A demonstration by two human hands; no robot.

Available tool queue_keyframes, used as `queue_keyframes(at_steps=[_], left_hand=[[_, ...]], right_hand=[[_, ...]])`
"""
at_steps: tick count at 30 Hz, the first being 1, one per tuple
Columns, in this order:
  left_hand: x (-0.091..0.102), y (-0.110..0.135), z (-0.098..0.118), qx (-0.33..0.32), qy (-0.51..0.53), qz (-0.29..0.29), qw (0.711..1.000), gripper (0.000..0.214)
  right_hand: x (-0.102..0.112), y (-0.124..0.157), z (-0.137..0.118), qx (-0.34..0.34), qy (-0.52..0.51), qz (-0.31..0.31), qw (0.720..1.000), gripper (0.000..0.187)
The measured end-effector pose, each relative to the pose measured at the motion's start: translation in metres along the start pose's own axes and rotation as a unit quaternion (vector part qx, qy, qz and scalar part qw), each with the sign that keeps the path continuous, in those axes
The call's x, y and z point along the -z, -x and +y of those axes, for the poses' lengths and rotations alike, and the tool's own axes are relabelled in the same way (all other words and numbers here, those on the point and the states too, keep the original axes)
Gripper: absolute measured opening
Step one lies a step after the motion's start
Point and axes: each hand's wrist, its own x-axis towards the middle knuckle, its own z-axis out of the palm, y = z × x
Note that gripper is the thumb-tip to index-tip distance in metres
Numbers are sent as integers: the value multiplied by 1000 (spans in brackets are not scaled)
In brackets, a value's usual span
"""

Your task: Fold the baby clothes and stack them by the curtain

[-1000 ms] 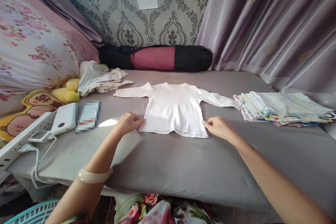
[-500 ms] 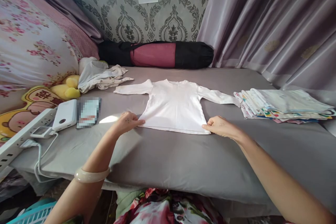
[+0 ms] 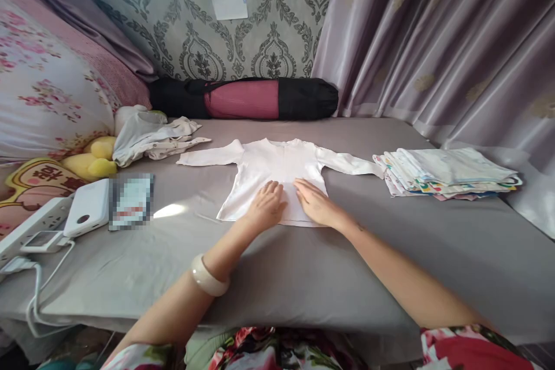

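Observation:
A small white long-sleeved shirt [image 3: 277,167] lies spread on the grey sheet [image 3: 277,277], its sleeves stretched out to both sides and its hem toward me. My left hand [image 3: 266,205] rests flat on the lower middle of the shirt, fingers extended. Beside it, my right hand [image 3: 315,203] also lies on the fabric, fingers straight and slanting toward the centre. Neither hand grips the cloth. The right sleeve's cuff reaches a stack of folded clothes [image 3: 451,170].
At the back lies a long black and red bag [image 3: 243,98]. Crumpled light clothes [image 3: 151,136] and yellow plush toys [image 3: 91,159] sit at the left. Nearer are a white power bank [image 3: 88,207], a power strip [image 3: 32,228] with cables, and a blurred packet [image 3: 131,201]. Curtains [image 3: 433,40] hang at the right.
Both hands have let go of the shirt's hem corners and moved inward onto its lower middle, now lying flat. The view has shifted slightly.

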Motion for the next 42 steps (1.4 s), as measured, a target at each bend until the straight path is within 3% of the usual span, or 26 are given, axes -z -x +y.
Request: queue_keyframes(at_steps=[3, 7, 13, 18, 24, 27, 36, 42], left_hand=[[-25, -10, 17, 13, 1, 11, 1000, 57], [-37, -8, 17, 19, -18, 7, 1000, 65], [-39, -5, 18, 21, -43, 9, 999, 74], [-34, -6, 21, 25, -61, 12, 998, 75], [-23, -13, 10, 60, -58, 71, 994, 53], [-30, -14, 5, 94, -94, 77, 988, 61], [-33, -8, 11, 137, -124, 72, 980, 67], [-29, -9, 12, 146, -96, 70, 982, 70]], right_hand=[[-17, -10, 0, -31, -31, -33, 998, 58], [-22, -20, 9, -52, -1, -51, 997, 65], [-24, -58, 33, -109, 103, 6, 989, 61], [-23, -82, 28, -190, 151, 25, 970, 63], [-27, -87, 14, -139, 122, -30, 982, 59], [-28, -97, 22, -139, 127, -24, 982, 60], [-22, -149, 55, -204, 140, 27, 969, 62], [-20, -160, 59, -233, 142, 41, 961, 61]])
